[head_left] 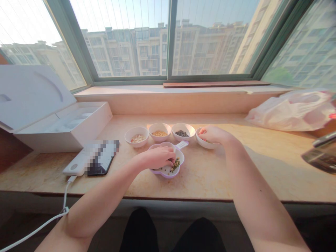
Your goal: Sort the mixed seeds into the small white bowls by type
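My left hand point(161, 157) reaches into a lilac-rimmed, flower-shaped bowl point(170, 174) with a short handle. Its fingers are curled together beside a small heap of mixed grains or seeds point(175, 165); whatever is between them is hidden. Farther right, my right hand point(213, 134) dips into a white bowl point(207, 144), fingers bunched at its inside left; the hand covers most of the contents. In a row to the left stand three more white bowls: one with dark seeds point(182, 133), one with yellow grains point(159, 133) and one with pale flakes or slices point(138, 138).
On the left are an open white box point(91, 120), a white power bank point(76, 162) with a cable point(52, 218), and a dark phone point(101, 162). A plastic bag point(286, 108) and a dark, shiny object point(321, 154) lie on the right. Windows back the counter point(210, 175).
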Tool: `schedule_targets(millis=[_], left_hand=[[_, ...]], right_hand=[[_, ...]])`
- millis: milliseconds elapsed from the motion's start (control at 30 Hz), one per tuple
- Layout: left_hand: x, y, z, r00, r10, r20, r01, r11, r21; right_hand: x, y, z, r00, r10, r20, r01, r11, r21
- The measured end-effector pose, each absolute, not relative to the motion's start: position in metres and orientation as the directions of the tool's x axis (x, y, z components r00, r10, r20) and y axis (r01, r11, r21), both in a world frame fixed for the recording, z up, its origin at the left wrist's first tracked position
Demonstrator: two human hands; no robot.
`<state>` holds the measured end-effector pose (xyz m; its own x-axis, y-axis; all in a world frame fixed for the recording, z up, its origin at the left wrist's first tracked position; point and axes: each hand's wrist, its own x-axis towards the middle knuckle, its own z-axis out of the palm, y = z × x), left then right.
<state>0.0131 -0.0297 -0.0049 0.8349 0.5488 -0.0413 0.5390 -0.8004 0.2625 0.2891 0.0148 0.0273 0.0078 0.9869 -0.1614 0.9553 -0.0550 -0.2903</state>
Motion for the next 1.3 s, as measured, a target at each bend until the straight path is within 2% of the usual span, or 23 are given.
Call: schedule_targets(millis=[200,333,433,500,567,700,833,1100,1167,1233,1267,1300], left_hand=[[0.011,-0.024,-0.007,0.848,0.529,-0.009,0.506,-0.806,0.306],[0.01,-0.024,-0.003,0.799,0.601,0.031,0.513,-0.707,0.487],[0.01,-0.025,0.001,0.661,0.742,0.11,0.449,-0.509,0.735],[0.01,-0.025,0.003,0.557,0.82,0.131,0.298,-0.345,0.89],[0.009,-0.024,0.004,0.492,0.862,0.123,0.102,-0.197,0.975],[0.008,-0.02,0.003,0.436,0.898,0.067,-0.161,0.005,0.987],[0.009,-0.02,0.001,0.438,0.899,0.013,-0.216,0.091,0.972],[0.013,-0.025,0.0,0.399,0.917,-0.02,-0.134,0.08,0.988],[0.012,-0.024,0.002,0.397,0.918,-0.019,-0.065,0.049,0.997],[0.01,-0.023,0.005,0.361,0.932,0.021,0.139,-0.076,0.987],[0.009,-0.024,0.007,0.333,0.941,0.066,0.294,-0.17,0.94],[0.007,-0.025,0.01,0.314,0.941,0.129,0.472,-0.272,0.839]], right_hand=[[0.286,0.012,0.033,0.066,0.988,-0.141,0.951,-0.105,-0.29],[0.286,0.016,0.029,0.156,0.986,0.056,0.933,-0.129,-0.335],[0.277,0.018,0.026,0.072,0.961,0.266,0.88,0.064,-0.471],[0.265,0.015,0.025,-0.013,0.926,0.376,0.782,0.244,-0.573],[0.251,0.009,0.024,-0.098,0.893,0.44,0.644,0.394,-0.655],[0.223,-0.007,0.018,-0.244,0.865,0.439,0.371,0.501,-0.782],[0.203,-0.015,0.008,-0.284,0.861,0.421,0.28,0.495,-0.823],[0.195,-0.012,-0.006,-0.25,0.836,0.489,0.362,0.549,-0.753],[0.197,-0.01,-0.008,-0.273,0.818,0.507,0.393,0.576,-0.717],[0.199,-0.008,-0.008,-0.295,0.793,0.532,0.413,0.608,-0.678],[0.2,-0.008,-0.008,-0.302,0.785,0.541,0.413,0.619,-0.668],[0.201,-0.007,-0.008,-0.304,0.785,0.54,0.401,0.619,-0.675]])
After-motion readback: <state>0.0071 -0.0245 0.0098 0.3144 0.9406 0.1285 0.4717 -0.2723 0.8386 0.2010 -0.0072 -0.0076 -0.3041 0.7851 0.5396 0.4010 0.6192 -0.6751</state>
